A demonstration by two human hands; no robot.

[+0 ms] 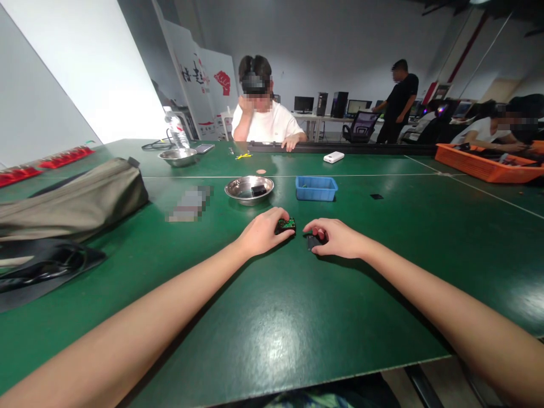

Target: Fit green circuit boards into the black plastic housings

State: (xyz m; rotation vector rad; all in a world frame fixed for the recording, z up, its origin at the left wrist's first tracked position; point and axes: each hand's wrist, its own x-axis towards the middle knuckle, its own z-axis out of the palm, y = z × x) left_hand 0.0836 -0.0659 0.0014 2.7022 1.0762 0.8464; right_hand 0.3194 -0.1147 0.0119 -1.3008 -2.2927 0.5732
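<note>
My left hand (266, 231) is closed around a small black case with a green circuit board (287, 224) showing in it, low over the green table (272, 300). A short gap to the right, my right hand (338, 238) grips a flat black plastic piece (313, 243) between thumb and fingers. Its fingers partly cover that piece. Just beyond the hands stand a steel bowl (238, 195) with a black part (258, 190) lying in it and a blue plastic bin (317, 190).
A thin black piece (376, 196) lies at right, and a white device (334, 157) farther back. An orange crate (476, 165) stands far right. Bags (85, 192) lie at left. A second steel bowl (177, 157) stands near a bottle (176, 129). A person (267, 122) sits opposite.
</note>
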